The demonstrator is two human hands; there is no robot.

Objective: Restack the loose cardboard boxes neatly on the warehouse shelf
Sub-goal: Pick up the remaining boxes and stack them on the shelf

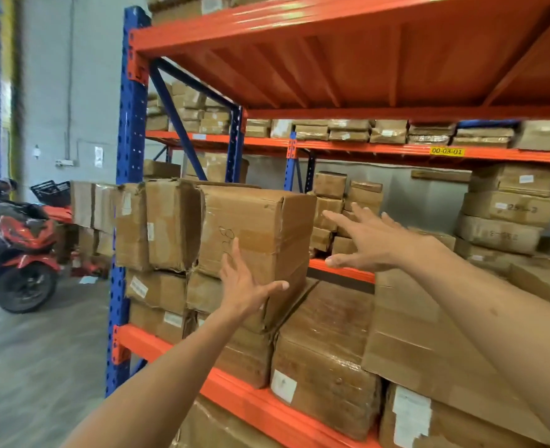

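The left hand [246,286] was spread flat, fingers straight, palm pressed against the front face of the top cardboard box [260,227]; it held nothing. The right hand [369,242] was wide open in the air at about 3 o'clock from that box, fingers splayed, touching nothing that could be seen.

The top cardboard box sat on the stack of boxes [170,295] at the left end of the shelf [235,389], dented at its corners and leaning slightly toward the aisle. A second crumpled box [170,224] stood touching it at 9 o'clock. At 5 o'clock lay a wrapped carton [322,357] with a white label, a large plain carton [429,347] beside it on the right.

At 9 o'clock of the frame, on the floor beyond the blue upright [128,176], a red motorcycle [21,250] stood. A yellow tag [446,151] marked the beam at 1 o'clock.
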